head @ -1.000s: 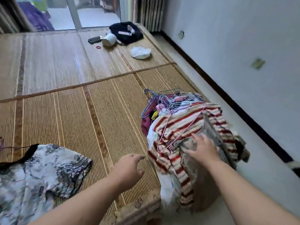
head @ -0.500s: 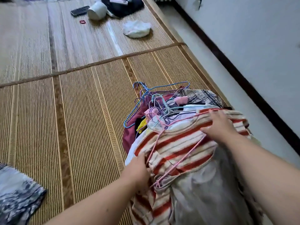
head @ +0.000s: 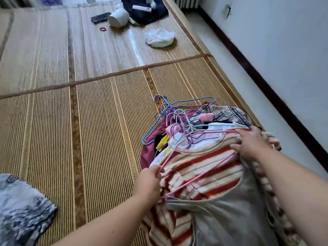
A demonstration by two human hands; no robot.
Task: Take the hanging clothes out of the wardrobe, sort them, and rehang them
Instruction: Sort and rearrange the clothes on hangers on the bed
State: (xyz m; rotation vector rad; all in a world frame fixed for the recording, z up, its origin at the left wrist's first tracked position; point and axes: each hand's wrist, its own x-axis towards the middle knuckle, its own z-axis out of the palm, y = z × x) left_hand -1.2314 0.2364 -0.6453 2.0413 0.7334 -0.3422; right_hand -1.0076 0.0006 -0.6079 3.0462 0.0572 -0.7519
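Note:
A heap of clothes on wire hangers (head: 177, 118) lies at the right edge of the straw mat. On top is a red-and-cream striped top (head: 200, 167) on a pink hanger (head: 198, 178). My left hand (head: 149, 181) pinches the left end of the pink hanger and the striped fabric there. My right hand (head: 248, 144) grips the striped top at its right shoulder. A grey garment (head: 227, 215) lies over the lower part of the striped top. Below are a maroon garment (head: 149, 151) and a plaid one (head: 225, 112).
A blue-grey patterned garment (head: 23, 210) lies on the straw mat (head: 88, 130) at lower left. Far back are a white crumpled cloth (head: 159, 39), a white cup (head: 119, 18), a dark phone (head: 100, 17), a red hair tie (head: 103, 29) and a dark bundle (head: 145, 9). A white wall (head: 284, 50) rises on the right.
My left hand reached from the mat to the heap and took hold of the pink hanger's end. My right hand shifted up the striped top to its shoulder. The view moved closer.

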